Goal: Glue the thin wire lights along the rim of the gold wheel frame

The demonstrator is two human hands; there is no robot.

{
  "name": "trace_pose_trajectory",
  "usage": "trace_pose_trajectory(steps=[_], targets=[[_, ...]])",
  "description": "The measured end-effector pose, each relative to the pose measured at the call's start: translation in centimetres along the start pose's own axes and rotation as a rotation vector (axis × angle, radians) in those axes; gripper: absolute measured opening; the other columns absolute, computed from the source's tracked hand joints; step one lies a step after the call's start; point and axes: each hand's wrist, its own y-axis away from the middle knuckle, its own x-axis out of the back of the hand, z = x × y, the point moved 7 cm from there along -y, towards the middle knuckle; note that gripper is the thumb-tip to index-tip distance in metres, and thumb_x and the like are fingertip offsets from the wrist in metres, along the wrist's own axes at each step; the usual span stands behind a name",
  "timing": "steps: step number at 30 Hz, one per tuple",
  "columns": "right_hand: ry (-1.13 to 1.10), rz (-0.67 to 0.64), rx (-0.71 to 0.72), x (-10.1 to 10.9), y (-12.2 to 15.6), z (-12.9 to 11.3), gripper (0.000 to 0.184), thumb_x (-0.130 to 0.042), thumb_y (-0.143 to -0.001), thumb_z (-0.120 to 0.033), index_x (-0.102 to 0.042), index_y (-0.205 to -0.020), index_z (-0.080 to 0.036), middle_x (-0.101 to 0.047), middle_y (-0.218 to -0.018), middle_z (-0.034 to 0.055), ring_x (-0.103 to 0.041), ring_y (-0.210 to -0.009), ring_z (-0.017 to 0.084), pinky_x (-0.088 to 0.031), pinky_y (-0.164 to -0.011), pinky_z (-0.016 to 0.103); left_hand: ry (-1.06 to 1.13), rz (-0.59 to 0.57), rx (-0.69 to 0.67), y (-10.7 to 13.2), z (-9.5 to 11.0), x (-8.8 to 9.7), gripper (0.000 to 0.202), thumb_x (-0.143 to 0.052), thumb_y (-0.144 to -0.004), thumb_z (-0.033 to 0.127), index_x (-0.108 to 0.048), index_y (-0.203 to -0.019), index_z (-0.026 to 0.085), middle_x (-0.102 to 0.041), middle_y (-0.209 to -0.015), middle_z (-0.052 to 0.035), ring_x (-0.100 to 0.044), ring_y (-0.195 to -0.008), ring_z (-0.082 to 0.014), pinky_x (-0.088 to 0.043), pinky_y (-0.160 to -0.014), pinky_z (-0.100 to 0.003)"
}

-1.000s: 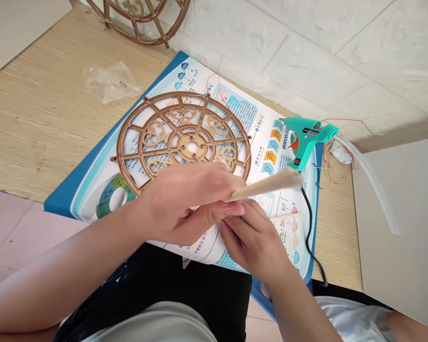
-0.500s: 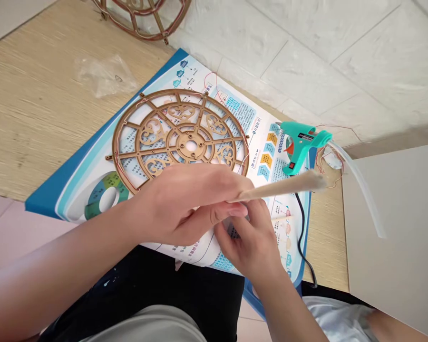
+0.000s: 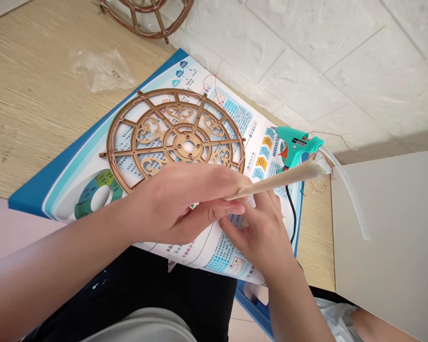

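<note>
Crumpled clear plastic bag on wood-grain worktop, upper left. Round brown frame at top edge, partly out of view, beside whitish wall with thin dark lines. Plain pale panel far right. Pinkish floor lower left. Another person's light clothing, lower right, partly cut off.

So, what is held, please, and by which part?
The left hand pinches a pale stick at its narrower visible end; I cannot tell for the right hand.

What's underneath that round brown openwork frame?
A printed poster shows through the openwork frame; its solid ribs and the left hand hide the rest.
</note>
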Motion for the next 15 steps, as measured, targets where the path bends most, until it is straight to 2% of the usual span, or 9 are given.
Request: trace_pose_trajectory(steps=[4, 7, 10, 15], targets=[[-0.150, -0.045, -0.010, -0.2, -0.1, 1.2, 0.021, -0.069, -0.100, -0.031, -0.073, -0.118, -0.020, -0.065, -0.132, 0.0157, -0.063, -0.123, 0.034, -0.054, -0.097, 0.053, 0.023, 0.019, 0.001, 0.2, -0.1, 0.1, 0.021, -0.052, -0.105, 0.015, -0.054, -0.086, 0.024, -0.073, -0.092, -0.0025, -0.068, -0.085, -0.0137, -0.054, -0.079, -0.028], [-0.229, -0.079, 0.010, -0.4, -0.4, 2.0, 0.019, -0.068, -0.101, -0.030, -0.074, -0.117, -0.022, -0.065, -0.131, 0.0132, -0.064, -0.121, 0.031, -0.056, -0.099, 0.051, 0.037, 0.032, 0.008, 0.2, -0.2, 0.0, 0.018, -0.053, -0.106, 0.017, -0.055, -0.089, 0.024, -0.067, -0.082, -0.0004, -0.064, -0.078, -0.0138, -0.053, -0.077, -0.029], [-0.269, -0.118, 0.055, -0.6, -0.8, 2.4, 0.018, -0.067, -0.102, -0.028, -0.074, -0.116, -0.019, -0.067, -0.128, 0.0142, -0.065, -0.120, 0.030, -0.057, -0.098, 0.049, 0.071, 0.041, 0.012, 0.1, -0.2, 0.0, 0.020, -0.053, -0.106, 0.016, -0.055, -0.087, 0.024, -0.062, -0.076, 0.0015, -0.059, -0.072, -0.0128, -0.052, -0.076, -0.029], [-0.304, -0.115, 0.120, -0.3, -1.2, 2.8, 0.020, -0.066, -0.101, -0.023, -0.072, -0.118, -0.015, -0.069, -0.127, 0.0163, -0.068, -0.116, 0.027, -0.058, -0.098, 0.045, 0.061, 0.032, 0.044, 0.1, -0.5, -0.2, 0.031, -0.053, -0.108, 0.026, -0.049, -0.078, 0.024, -0.067, -0.086, -0.0014, -0.058, -0.074, -0.0127, -0.052, -0.076, -0.029]])
